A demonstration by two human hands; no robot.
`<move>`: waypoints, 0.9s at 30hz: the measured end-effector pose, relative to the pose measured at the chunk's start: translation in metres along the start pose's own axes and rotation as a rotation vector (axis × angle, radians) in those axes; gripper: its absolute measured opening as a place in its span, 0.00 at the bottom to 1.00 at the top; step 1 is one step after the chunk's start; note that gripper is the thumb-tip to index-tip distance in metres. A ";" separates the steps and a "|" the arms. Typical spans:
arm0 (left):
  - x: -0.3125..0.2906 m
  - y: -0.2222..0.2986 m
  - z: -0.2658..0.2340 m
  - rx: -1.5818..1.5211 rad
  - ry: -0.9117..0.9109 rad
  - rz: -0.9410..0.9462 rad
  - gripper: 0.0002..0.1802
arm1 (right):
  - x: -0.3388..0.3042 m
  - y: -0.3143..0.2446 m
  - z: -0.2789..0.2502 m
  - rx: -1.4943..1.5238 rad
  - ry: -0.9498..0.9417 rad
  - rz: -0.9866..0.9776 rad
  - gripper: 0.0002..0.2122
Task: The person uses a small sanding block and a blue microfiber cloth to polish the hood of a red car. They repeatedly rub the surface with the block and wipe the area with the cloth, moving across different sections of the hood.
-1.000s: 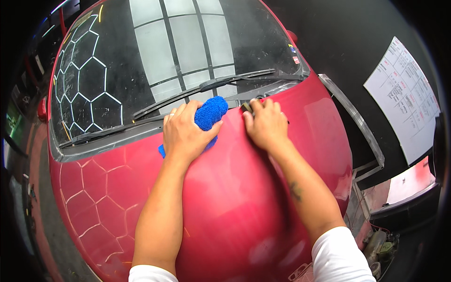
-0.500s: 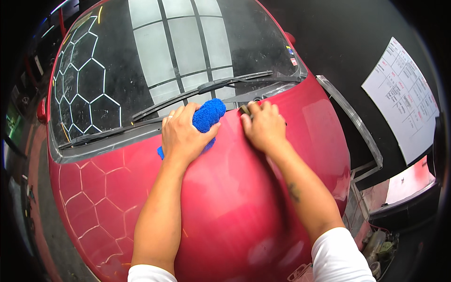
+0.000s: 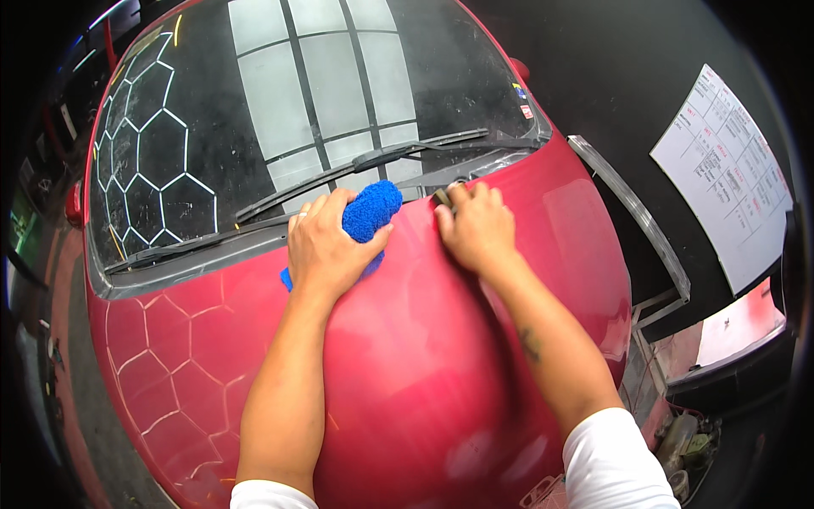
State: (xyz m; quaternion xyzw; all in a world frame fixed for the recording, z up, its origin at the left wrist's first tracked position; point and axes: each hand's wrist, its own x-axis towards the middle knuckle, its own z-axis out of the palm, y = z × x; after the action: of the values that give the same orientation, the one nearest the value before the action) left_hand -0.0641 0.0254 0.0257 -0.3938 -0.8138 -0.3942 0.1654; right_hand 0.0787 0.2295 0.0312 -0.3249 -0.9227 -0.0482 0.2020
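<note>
My left hand [image 3: 319, 248] is wrapped round a bunched blue microfiber cloth [image 3: 373, 210] near the rear edge of a glossy red car hood [image 3: 398, 373]. Part of the cloth sticks out below the palm. To its right, my right hand [image 3: 480, 227] presses down on the hood near the base of the windshield [image 3: 462, 89]. Its fingers close over a small dark pad or block [image 3: 441, 198]. Only an edge of that piece shows; the rest is hidden under the fingers.
Black wiper arms [image 3: 297, 188] lie along the windshield's base, just beyond my hands. A metal frame [image 3: 632, 204] stands close to the car's right side. Behind it, a white written chart [image 3: 721, 170] hangs on the dark wall. Bottles and clutter [image 3: 682, 445] sit at lower right.
The view has shifted very slightly. My left hand and the blue cloth sit a touch further left in the picture; my right hand stays at the same spot on the hood.
</note>
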 end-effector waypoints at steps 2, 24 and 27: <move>0.000 0.000 -0.001 0.000 -0.004 -0.002 0.32 | 0.000 0.000 -0.001 -0.024 0.074 0.075 0.24; 0.000 0.002 -0.001 -0.006 -0.023 -0.025 0.31 | 0.000 0.016 0.007 0.021 0.121 0.043 0.24; 0.001 0.002 0.001 0.007 -0.003 -0.004 0.31 | 0.001 0.019 0.007 0.006 -0.059 -0.079 0.22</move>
State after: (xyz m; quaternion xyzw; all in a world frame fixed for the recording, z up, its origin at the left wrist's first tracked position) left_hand -0.0626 0.0273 0.0266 -0.3920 -0.8163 -0.3910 0.1647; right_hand 0.0872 0.2461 0.0241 -0.2889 -0.9405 -0.0438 0.1734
